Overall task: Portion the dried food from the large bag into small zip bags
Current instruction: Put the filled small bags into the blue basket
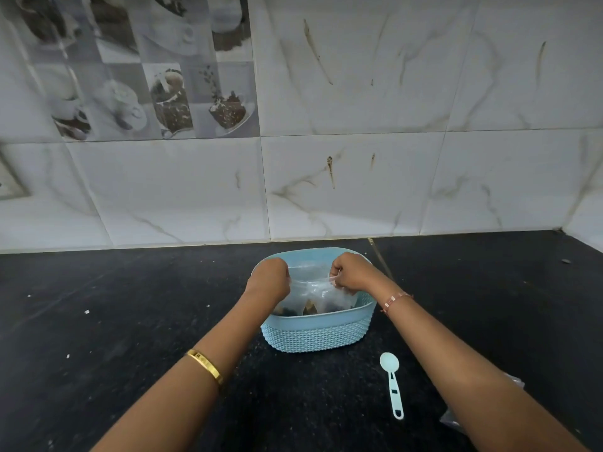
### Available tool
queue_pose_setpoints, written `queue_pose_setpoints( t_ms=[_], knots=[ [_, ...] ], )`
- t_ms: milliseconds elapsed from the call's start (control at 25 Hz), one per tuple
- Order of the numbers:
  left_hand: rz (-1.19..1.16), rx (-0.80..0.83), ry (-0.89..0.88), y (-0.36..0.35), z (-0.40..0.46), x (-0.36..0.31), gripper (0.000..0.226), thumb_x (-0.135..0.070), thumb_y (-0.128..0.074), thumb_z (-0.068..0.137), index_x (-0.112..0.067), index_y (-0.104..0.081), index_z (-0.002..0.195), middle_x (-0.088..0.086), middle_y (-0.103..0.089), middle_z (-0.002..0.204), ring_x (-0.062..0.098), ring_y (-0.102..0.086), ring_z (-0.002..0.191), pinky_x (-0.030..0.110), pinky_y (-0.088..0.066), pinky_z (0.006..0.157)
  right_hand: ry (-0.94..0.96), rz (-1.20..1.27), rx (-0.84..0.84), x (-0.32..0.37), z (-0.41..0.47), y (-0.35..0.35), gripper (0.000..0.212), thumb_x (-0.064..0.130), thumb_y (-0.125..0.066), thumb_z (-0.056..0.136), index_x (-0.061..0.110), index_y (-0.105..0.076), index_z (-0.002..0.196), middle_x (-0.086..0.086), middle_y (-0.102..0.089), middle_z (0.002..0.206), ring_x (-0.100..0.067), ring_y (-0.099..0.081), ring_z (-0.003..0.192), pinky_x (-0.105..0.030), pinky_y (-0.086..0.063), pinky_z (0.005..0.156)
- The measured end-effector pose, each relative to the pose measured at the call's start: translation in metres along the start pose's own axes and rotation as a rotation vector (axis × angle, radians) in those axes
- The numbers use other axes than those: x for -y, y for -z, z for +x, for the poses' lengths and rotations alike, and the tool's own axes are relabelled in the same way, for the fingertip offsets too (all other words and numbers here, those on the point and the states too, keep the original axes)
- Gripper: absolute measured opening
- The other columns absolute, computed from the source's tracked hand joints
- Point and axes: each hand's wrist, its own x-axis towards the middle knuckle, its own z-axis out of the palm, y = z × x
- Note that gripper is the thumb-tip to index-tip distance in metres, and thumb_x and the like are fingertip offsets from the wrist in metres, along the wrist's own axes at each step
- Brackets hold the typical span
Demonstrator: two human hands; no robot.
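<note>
Head view, basket holding clear bag

I have both arms stretched forward, converging toward twelve o'clock. My left hand sits at about eleven o'clock, knuckles up, fingers curled under in a fist; what they close on is hidden from me. My right hand sits at about one o'clock, fingers curled, fingertips pinching at its inner side. The hands are level and near each other, not touching.
</note>
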Motion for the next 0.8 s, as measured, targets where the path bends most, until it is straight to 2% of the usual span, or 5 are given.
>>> queue_pose_setpoints(
  t_ms=[80,160,440,640,800],
  knots=[
    [0.046,-0.007,0.003,0.0,0.003,0.002,0.02,-0.004,-0.049,0.085,-0.005,-0.067,0.093,0.013,-0.068,0.1,0.028,-0.063,0.091,0.034,-0.052,0.078,0.015,-0.109,-0.059,-0.004,0.002,-0.001,0.014,-0.001,-0.058,0.081,0.006,-0.069,0.086,-0.009,-0.069,0.094,-0.022,-0.063,0.082,-0.028,-0.048,0.073],
    [0.11,-0.006,0.016,0.001,0.002,0.002,0.02,-0.002,-0.049,0.086,-0.005,-0.066,0.095,0.013,-0.068,0.101,0.028,-0.063,0.09,0.032,-0.049,0.075,0.022,-0.147,-0.087,-0.007,0.003,-0.002,0.016,-0.001,-0.058,0.08,0.009,-0.069,0.085,-0.008,-0.069,0.1,-0.023,-0.063,0.091,-0.031,-0.05,0.082],
    [0.31,-0.003,-0.015,0.004,-0.004,-0.004,0.024,0.008,-0.05,0.085,-0.003,-0.06,0.104,0.013,-0.064,0.108,0.027,-0.062,0.098,0.027,-0.043,0.071,0.054,-0.201,-0.156,-0.004,-0.004,-0.006,0.018,0.001,-0.055,0.081,0.012,-0.067,0.089,-0.005,-0.067,0.102,-0.022,-0.061,0.091,-0.029,-0.048,0.077],
    [0.163,-0.057,-0.053,0.01,-0.011,-0.008,0.026,-0.004,-0.045,0.091,-0.006,-0.06,0.113,0.014,-0.064,0.112,0.029,-0.061,0.1,0.032,-0.048,0.078,0.087,-0.139,-0.157,-0.001,-0.016,0.003,0.01,0.016,-0.066,0.08,0.013,-0.067,0.09,-0.001,-0.066,0.099,-0.018,-0.061,0.089,-0.029,-0.047,0.078],
    [-0.119,-0.158,-0.218,0.016,-0.029,-0.032,0.028,-0.015,-0.046,0.093,-0.01,-0.063,0.114,0.011,-0.067,0.114,0.026,-0.061,0.107,0.035,-0.048,0.089,0.131,0.107,-0.246,0.0,-0.049,0.026,0.009,0.018,-0.067,0.081,0.013,-0.068,0.088,0.003,-0.067,0.089,-0.01,-0.061,0.085,-0.025,-0.049,0.078]
  ],
)
